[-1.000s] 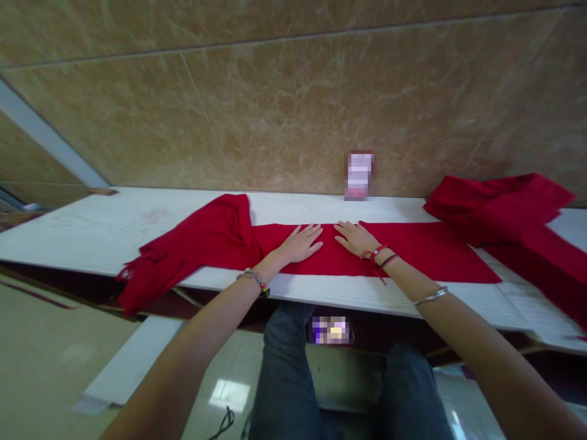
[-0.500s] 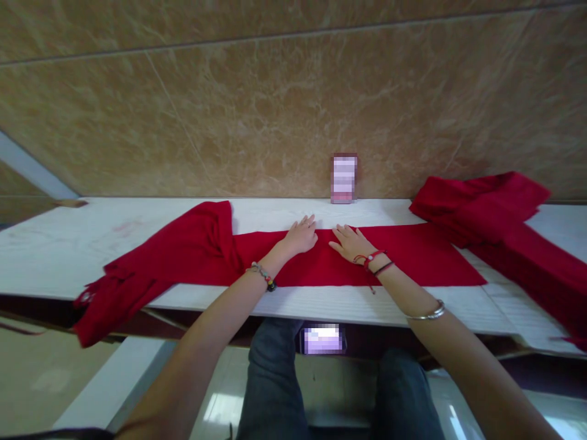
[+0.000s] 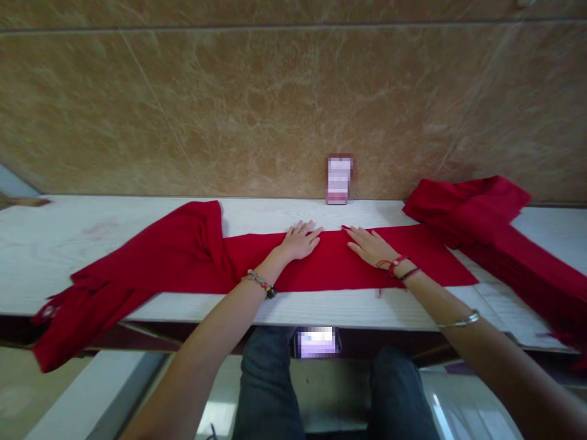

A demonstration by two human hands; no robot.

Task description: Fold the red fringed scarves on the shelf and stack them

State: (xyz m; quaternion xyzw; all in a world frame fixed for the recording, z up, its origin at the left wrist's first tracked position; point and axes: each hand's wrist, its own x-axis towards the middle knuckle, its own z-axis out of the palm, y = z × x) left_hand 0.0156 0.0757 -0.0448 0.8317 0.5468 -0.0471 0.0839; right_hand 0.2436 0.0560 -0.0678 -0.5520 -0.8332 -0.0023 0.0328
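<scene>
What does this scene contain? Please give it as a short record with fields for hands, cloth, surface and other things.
left hand: left hand lies flat, palm down, on the red cloth
right hand: right hand lies flat on the same cloth, fingers spread, close beside the left
cloth: long red strip spread along the table; its left end is bunched and hangs over the front edge
surface: white table against a brown marble wall
other: second red cloth heaped at the right; small blurred card standing at the wall

red scarf (image 3: 330, 266), white wood-grain table (image 3: 68, 244), tan marbled wall (image 3: 275, 104)
</scene>
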